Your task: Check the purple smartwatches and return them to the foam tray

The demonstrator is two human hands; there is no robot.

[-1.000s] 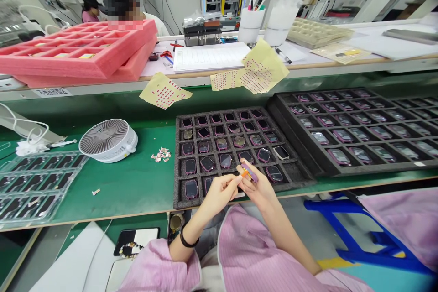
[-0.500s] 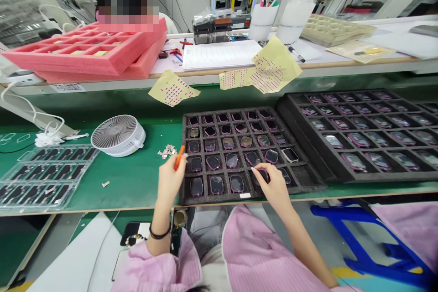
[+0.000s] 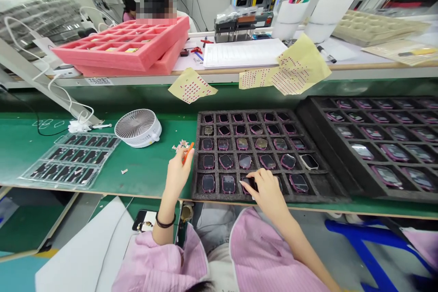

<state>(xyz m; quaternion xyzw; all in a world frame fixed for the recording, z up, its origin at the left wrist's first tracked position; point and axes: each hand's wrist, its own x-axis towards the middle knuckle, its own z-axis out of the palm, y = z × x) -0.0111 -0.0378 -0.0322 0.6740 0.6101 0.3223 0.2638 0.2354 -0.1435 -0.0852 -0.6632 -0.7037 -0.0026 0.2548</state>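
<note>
My left hand [image 3: 178, 169] is closed around a slim orange tool [image 3: 188, 153], whose kind I cannot make out; it is held up by the tray's left edge. A black foam tray [image 3: 219, 197] lies before me, its cells holding dark-faced watch cases with purple frames. My right hand [image 3: 267, 189] is over the front row, thumb and index finger closed about a watch case [image 3: 251, 183] in the third cell. The hand partly hides this watch case and its neighbour. Small pale tabs [image 3: 180, 146] lie piled just behind my left hand.
A white fan [image 3: 138, 128] stands left on the green bench, behind a clear tray of dark parts [image 3: 71, 159]. Another foam tray of watches [image 3: 386, 146] adjoins on the right. Yellow dotted sheets [image 3: 192, 86] hang from the shelf edge. Pink foam trays [image 3: 119, 50] and a person are beyond.
My right hand has moved left along the front row, uncovering the watch cases on its right. My left hand still holds the orange tool. The view has swung left.
</note>
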